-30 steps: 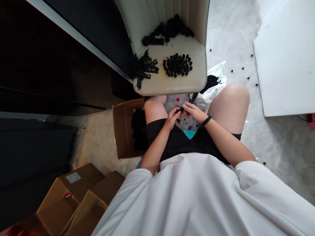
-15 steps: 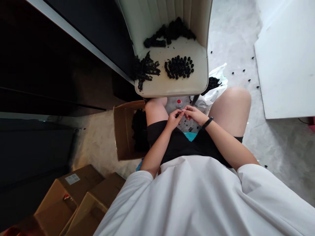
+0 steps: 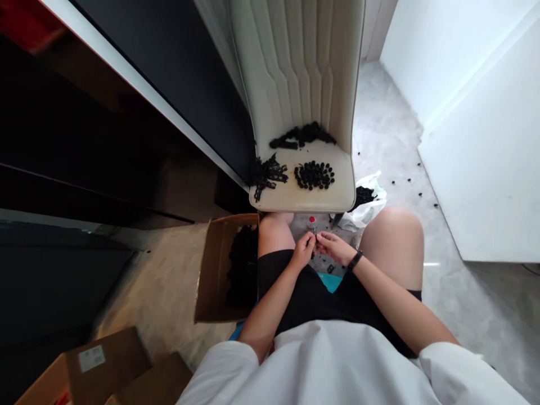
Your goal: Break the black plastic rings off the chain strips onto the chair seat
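Observation:
My left hand and my right hand meet between my knees, fingertips almost touching. A small dark piece shows at the fingers of my left hand, which are closed on it. My right hand pinches at the same spot; what lies between its fingertips is too small to make out. Just beyond, on the cream chair, lie a cluster of small round black pieces, a heap of black lattice-like strips and a further black heap by the backrest.
Left of my leg stands an open cardboard box with black material inside. A white plastic bag of black pieces lies right of the chair. A red-capped bottle stands below the seat. More cartons are at lower left; a white panel at right.
My view has tipped upward, so the chair and hands appear lower and more backrest shows. Both hands stay together, with the fingertips slightly shifted and a dark piece now visible at the left hand.

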Motion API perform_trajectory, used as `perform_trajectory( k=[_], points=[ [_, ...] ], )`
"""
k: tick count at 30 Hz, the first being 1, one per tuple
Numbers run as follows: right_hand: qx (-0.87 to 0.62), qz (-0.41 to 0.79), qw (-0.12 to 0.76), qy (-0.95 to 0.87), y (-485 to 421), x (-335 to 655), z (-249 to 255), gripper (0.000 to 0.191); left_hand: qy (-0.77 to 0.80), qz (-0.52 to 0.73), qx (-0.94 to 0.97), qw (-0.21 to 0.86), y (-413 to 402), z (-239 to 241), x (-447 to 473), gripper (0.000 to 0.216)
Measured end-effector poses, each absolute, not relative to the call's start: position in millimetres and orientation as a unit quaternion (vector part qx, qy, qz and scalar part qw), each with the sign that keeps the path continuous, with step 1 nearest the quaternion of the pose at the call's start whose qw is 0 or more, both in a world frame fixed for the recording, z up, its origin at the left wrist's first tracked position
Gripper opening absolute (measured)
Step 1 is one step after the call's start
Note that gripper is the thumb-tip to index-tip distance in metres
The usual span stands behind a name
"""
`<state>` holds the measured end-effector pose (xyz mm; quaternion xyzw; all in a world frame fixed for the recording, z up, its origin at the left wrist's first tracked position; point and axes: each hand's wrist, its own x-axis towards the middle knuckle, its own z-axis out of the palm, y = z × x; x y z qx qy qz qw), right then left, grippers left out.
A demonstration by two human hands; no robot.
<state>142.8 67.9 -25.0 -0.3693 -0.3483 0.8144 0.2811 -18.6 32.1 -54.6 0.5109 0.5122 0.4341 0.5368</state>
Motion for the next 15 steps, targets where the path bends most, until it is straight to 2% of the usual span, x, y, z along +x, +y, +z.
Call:
perform_trajectory(
  k=[11,15],
  points=[
    [-0.338,0.846,0.28,-0.304,66,150,-8,0.06,0.496,0.457,0.46,0.577,33,-50,-10,0.056],
    [-0.36,0.839,0.273,-0.304,70,152,-10,0.051,0.53,0.426,0.5,0.536,36,-52,-12,0.049]
  ],
)
